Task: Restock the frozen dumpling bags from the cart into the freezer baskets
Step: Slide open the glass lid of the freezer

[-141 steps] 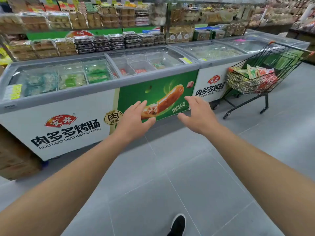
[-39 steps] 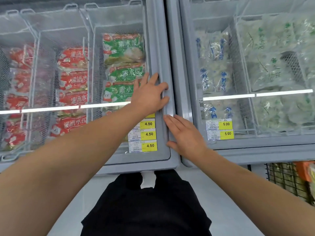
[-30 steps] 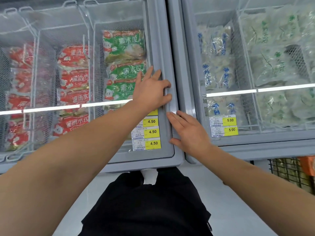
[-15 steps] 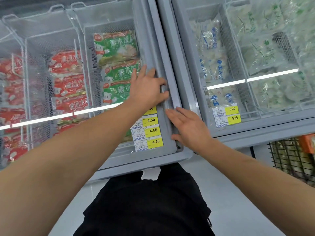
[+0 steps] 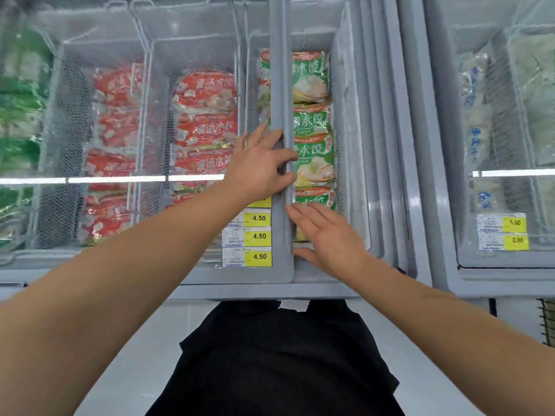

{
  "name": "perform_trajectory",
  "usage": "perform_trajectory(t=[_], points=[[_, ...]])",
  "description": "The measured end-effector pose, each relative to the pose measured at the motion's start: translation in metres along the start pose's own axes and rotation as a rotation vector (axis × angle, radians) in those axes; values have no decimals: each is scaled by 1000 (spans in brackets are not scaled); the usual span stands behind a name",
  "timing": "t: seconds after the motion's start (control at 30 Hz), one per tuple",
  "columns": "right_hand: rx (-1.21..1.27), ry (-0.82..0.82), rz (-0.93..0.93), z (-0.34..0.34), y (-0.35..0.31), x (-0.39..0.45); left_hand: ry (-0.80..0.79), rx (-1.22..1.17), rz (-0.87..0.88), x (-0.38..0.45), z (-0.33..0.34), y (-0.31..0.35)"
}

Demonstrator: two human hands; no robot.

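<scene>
While I stand square against the freezer front, my dark clothing fills the bottom centre of the frame and both forearms run up from the lower corners toward the sliding lid (image 5: 280,85).

My right hand (image 5: 327,235), just right of centre, lies released with fingers straight, its fingertips against the right face of the lid's grey frame bar. My left hand (image 5: 261,163), just above it, is grasping the same bar, fingers curled over its edge. Three yellow price labels (image 5: 258,237) sit on the glass directly below that hand.

Judgement: the lid is partly slid aside and the step in hand is opening the freezer; no stock has yet been taken up. The green dumpling bags (image 5: 312,121) in the basket (image 5: 339,85) right of the bar lie uncovered in part. The red dumpling bags (image 5: 207,127) fill two baskets further left, under glass. A second freezer (image 5: 444,145), at the right edge, holds pale bags.

The cart (image 5: 547,321) shows only as a sliver of wire at the lower right edge; its contents cannot be seen.

Risks noted:
- The lid may jam in its track if pushed unevenly by one hand.
- My right fingertips sit at the bar's edge; a rebound could pinch them.
- An opening this narrow could snag bags on the basket rim.
</scene>
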State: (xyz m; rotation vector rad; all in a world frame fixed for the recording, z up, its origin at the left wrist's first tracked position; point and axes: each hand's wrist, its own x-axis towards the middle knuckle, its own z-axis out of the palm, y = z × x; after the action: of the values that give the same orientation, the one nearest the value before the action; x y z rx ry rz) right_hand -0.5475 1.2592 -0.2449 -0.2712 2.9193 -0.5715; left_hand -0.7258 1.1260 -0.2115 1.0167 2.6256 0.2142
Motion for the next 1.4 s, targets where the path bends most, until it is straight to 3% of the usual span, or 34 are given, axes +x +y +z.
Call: perform_trajectory(t=[0.13,0.23,0.37,0.5,0.73,1.17,1.4], points=[[-18,-65,-46,1,-30,31,0,-93,-48,-32,-7,-46],[-3,-108,-13,-7,-36,48,149,-153,-143,-71,5,-69],[31,-145,33,-25,-40,75,34,-101,-359,-125,31,-67],[-2,-208,6,-21,-54,92,34,-121,-477,-161,50,-41],[-54,-161,-8,-16,-56,95,-85,-147,-673,-159,66,-3],[-49,-167,-36,11,-127,137,-54,-169,-775,-201,58,-69],[-268,-152,-71,29,-193,174,9,-137,-761,-236,57,-138]])
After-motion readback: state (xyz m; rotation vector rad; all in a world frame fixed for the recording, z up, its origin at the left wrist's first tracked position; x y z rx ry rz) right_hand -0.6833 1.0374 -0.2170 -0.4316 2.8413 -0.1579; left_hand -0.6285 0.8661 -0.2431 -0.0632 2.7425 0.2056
